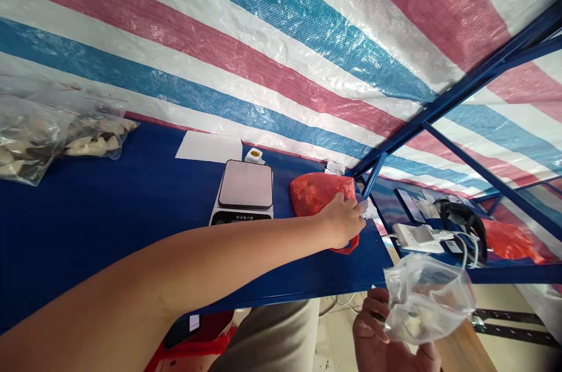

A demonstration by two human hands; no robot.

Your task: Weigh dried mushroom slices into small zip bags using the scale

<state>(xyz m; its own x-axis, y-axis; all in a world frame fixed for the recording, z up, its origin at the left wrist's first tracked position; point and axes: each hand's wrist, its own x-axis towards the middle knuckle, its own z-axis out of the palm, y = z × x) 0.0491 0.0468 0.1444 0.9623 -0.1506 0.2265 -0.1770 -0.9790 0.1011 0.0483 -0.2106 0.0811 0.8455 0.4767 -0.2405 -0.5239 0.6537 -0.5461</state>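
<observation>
My left arm stretches across the blue table to the right. My left hand (pixel 343 221) is over a red plastic bag (pixel 309 193), its fingers closed on a small clear plastic piece (pixel 364 206) at the bag's right side. Orange-looking contents show dimly through the red bag. Low at the right, below the table edge, my right hand (pixel 373 325) grips a clear zip bag (pixel 432 296) by its side. A small pale piece (pixel 411 325) lies in the bottom of that bag.
A digital kitchen scale (pixel 246 184) stands mid-table, with white paper (pixel 209 146) and a small white roll (pixel 253 155) behind it. Clear bags of pale and dark pieces (pixel 94 135) lie far left. Blue frame bars (pixel 373 176) and a white power strip (pixel 417 237) are at right.
</observation>
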